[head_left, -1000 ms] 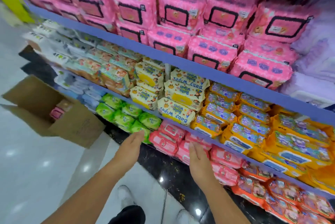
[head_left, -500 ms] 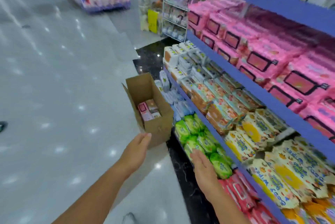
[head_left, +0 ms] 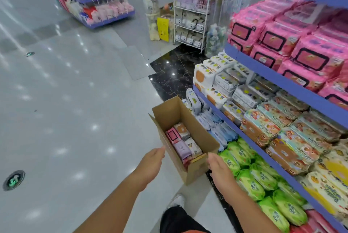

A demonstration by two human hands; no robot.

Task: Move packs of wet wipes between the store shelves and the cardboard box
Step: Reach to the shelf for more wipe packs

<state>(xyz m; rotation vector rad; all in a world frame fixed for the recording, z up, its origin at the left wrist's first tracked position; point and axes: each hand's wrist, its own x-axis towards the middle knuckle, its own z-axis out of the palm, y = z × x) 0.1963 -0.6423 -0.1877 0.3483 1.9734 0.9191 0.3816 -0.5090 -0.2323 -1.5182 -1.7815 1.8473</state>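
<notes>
Fingers of the left hand and right hand are extended, loosely spread, holding nothing, flanking the near end of the open cardboard box on the floor. Inside lie wet wipe packs. Right, green packs read "99"; far, a yellow sign shows "2".

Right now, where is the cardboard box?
In the head view the cardboard box sits open on the floor at lower centre, against the bottom shelf beside the green packs, between the left hand and right hand.

Glossy grey floor, distant racks
</notes>
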